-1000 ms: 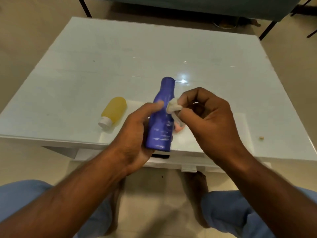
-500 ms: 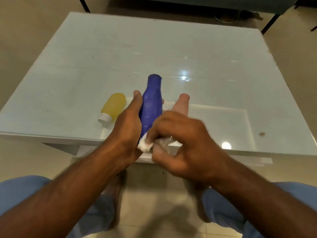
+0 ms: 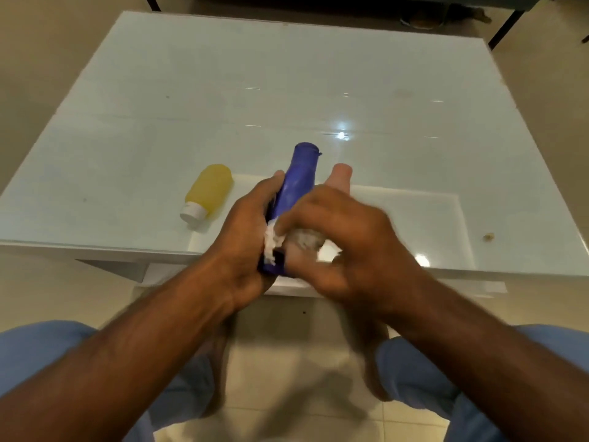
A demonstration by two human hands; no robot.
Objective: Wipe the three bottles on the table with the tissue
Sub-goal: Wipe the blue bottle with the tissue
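I hold a blue bottle over the near edge of the white table, tilted with its top pointing away from me. My left hand grips its lower body. My right hand, blurred, presses a crumpled white tissue against the bottle's lower end. A yellow bottle with a white cap lies on its side on the table, left of my hands. A pale pink rounded end, seemingly the third bottle, pokes out from behind my right hand; the rest of it is hidden.
A small brown crumb lies near the table's right front edge. My knees in blue trousers are below the table edge. Dark furniture legs stand beyond the far right corner.
My right hand moved the tissue from the blue bottle's neck down to its lower end. The bottle now leans further away from me. The yellow bottle has not moved.
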